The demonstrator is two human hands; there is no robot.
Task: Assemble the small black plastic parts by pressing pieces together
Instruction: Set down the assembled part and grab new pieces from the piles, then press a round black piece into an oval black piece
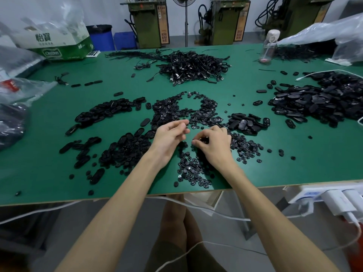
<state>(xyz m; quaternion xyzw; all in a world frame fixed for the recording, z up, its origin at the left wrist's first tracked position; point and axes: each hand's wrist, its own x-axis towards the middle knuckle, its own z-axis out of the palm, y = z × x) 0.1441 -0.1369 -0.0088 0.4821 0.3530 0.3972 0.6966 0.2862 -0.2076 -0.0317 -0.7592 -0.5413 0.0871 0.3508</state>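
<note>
Right hand (214,143) pinches a disc (204,139) from the pile (188,169) by the table's (49,173) front edge. Left hand (170,134), loosely curled, hovers just left, contents unclear.

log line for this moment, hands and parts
left hand: fingers relaxed, nothing visibly held | right hand: fingers curled onto small round parts, grip unclear | oval shells: piled at left

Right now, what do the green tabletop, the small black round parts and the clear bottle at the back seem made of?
Green tabletop: matte green coating on board, likely wood composite; a pale raw edge shows at the front. Small black round parts: moulded plastic, semi-gloss, with faint highlights. Clear bottle: probably transparent plastic, possibly glass; pale opaque lid.
</note>
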